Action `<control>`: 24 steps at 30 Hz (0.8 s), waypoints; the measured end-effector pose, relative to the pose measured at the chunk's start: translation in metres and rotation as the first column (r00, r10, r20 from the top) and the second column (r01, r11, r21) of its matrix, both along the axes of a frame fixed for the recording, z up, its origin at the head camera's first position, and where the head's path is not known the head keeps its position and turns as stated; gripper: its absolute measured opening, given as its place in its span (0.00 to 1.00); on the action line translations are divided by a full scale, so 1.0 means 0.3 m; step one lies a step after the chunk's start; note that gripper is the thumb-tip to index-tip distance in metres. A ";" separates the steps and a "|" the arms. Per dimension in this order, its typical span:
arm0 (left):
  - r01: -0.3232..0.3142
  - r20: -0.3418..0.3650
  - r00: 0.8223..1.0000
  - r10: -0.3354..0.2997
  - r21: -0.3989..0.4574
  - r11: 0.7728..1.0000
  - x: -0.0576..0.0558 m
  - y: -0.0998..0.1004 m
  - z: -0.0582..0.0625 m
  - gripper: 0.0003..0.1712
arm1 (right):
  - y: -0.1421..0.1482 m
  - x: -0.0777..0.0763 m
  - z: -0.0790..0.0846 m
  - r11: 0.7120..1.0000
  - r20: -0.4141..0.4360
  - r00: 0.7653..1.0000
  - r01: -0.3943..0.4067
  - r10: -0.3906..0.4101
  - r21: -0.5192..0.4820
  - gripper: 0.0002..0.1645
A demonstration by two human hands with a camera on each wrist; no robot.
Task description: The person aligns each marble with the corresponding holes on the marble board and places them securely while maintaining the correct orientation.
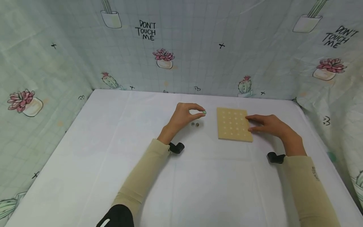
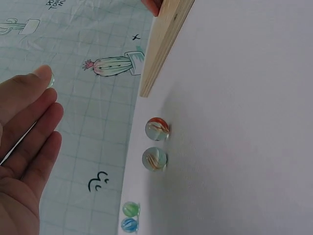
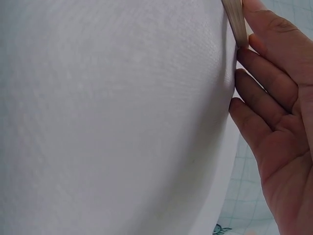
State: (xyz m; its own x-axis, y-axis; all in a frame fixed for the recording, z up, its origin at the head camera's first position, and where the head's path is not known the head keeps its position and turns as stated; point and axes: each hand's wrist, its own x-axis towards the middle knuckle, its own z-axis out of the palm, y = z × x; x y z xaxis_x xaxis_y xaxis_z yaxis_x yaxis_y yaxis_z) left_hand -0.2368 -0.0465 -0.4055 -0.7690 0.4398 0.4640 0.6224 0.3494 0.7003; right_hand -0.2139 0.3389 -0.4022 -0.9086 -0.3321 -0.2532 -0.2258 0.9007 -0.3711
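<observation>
My left hand [image 1: 181,116] pinches a small green marble [image 1: 204,112] between thumb and fingertips, raised over the table left of the board. Only a sliver of this marble shows past the thumb in the left wrist view. Below that hand lie a marble with an orange-red swirl [image 2: 157,129] and a clear marble with brownish streaks [image 2: 154,159]. A square wooden board [image 1: 232,124] with rows of small pale round hollows lies flat to the right. My right hand [image 1: 269,124] touches its right edge, thumb and forefinger apart and the other fingers loosely extended.
A green marble [image 2: 131,209] and a blue marble [image 2: 129,225] lie farther off in the left wrist view. White cloth [image 1: 198,189] covers the table. A curtain [image 1: 193,63] printed with potted plants hangs behind it and along the sides.
</observation>
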 end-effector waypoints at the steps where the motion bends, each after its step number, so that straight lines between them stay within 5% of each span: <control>1: 0.000 0.005 1.000 0.000 -0.015 1.000 -0.004 0.011 -0.001 0.08 | 0.000 0.002 -0.002 1.000 0.005 1.000 0.001 -0.001 0.001 0.48; 12: 0.020 0.040 0.999 -0.015 -0.123 0.992 -0.051 0.130 0.034 0.11 | -0.001 0.004 0.003 1.000 -0.014 1.000 -0.018 0.018 0.014 0.46; 24: -0.034 0.164 0.985 0.046 -0.076 0.997 -0.096 0.224 -0.014 0.10 | -0.017 0.003 0.008 1.000 -0.005 1.000 -0.009 0.009 -0.004 0.46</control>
